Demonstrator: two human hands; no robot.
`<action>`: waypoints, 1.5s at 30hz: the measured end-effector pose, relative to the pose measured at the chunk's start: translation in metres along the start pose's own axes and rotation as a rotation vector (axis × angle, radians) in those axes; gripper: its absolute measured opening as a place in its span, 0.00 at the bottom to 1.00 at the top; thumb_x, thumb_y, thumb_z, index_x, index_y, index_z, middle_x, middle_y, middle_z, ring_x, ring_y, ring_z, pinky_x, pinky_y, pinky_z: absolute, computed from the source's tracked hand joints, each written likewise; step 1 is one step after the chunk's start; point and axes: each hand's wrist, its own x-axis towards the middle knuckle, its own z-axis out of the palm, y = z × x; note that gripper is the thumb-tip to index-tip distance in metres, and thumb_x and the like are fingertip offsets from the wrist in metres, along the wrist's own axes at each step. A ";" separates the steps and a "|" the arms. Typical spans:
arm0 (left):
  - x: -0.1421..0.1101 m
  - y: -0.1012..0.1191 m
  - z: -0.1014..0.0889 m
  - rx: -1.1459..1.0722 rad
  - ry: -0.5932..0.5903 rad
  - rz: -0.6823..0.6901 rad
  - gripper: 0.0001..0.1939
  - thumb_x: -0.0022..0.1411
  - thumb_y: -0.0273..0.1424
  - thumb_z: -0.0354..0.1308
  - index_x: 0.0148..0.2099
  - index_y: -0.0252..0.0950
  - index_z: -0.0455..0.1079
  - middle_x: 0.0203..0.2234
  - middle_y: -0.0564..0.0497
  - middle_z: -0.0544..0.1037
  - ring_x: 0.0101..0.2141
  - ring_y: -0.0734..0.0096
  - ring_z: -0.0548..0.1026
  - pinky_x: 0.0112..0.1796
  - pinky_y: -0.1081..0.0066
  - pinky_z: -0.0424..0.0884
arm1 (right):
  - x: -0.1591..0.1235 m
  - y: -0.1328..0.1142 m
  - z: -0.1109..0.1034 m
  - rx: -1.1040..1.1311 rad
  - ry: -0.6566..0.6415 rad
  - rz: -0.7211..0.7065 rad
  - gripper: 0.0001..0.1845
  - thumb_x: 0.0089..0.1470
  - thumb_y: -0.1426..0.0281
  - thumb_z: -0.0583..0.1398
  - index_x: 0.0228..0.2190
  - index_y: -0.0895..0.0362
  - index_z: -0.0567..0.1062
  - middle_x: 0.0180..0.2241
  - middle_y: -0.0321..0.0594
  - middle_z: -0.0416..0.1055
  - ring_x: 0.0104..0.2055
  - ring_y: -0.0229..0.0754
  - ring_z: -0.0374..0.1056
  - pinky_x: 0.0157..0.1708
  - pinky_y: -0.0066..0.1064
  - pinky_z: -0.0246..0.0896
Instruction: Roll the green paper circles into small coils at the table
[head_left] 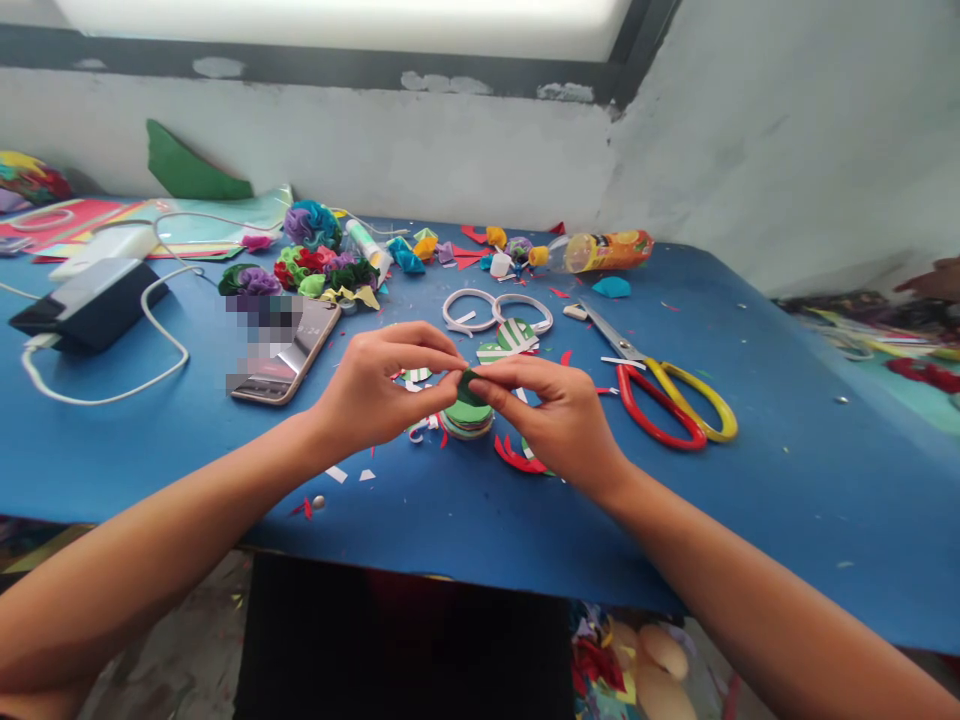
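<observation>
A small piece of dark green paper is pinched between my two hands, above the middle of the table. My left hand grips its left edge with thumb and forefinger. On the other side my right hand pinches its right edge the same way. Right below the fingers sits a stack of round paper discs, green on top. Green-and-white striped paper pieces lie just behind the hands. Part of the green paper is covered by my fingertips.
Large scissors with red and yellow handles lie at right. A phone rests at left, near a dark box with a white cable. Ruffled paper flowers, a glue stick and an orange-labelled bottle line the back. Paper scraps are scattered about.
</observation>
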 end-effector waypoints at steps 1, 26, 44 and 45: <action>0.000 0.000 0.000 -0.008 -0.003 -0.009 0.04 0.51 0.28 0.60 0.30 0.33 0.75 0.28 0.50 0.76 0.28 0.82 0.73 0.32 0.80 0.71 | 0.000 0.000 0.000 -0.007 -0.004 0.005 0.07 0.49 0.70 0.60 0.32 0.57 0.77 0.31 0.36 0.74 0.34 0.31 0.69 0.34 0.23 0.64; 0.003 0.002 -0.002 -0.140 -0.066 -0.187 0.06 0.53 0.30 0.58 0.30 0.34 0.75 0.29 0.51 0.76 0.30 0.80 0.72 0.33 0.79 0.71 | 0.000 -0.005 -0.002 0.013 0.010 0.071 0.07 0.49 0.69 0.60 0.31 0.59 0.75 0.29 0.35 0.72 0.30 0.28 0.66 0.31 0.20 0.64; 0.001 0.000 0.000 -0.082 -0.035 -0.101 0.04 0.52 0.28 0.60 0.29 0.33 0.75 0.27 0.51 0.76 0.28 0.82 0.72 0.32 0.80 0.70 | -0.002 -0.003 -0.001 -0.049 -0.009 -0.006 0.07 0.50 0.70 0.59 0.32 0.58 0.75 0.30 0.36 0.72 0.33 0.30 0.67 0.33 0.22 0.63; 0.001 0.001 0.000 -0.081 -0.031 -0.097 0.04 0.52 0.28 0.60 0.29 0.33 0.75 0.27 0.51 0.76 0.28 0.82 0.72 0.32 0.80 0.70 | -0.002 -0.003 -0.001 -0.056 -0.006 -0.010 0.07 0.51 0.69 0.59 0.32 0.58 0.75 0.30 0.36 0.73 0.33 0.30 0.67 0.33 0.22 0.63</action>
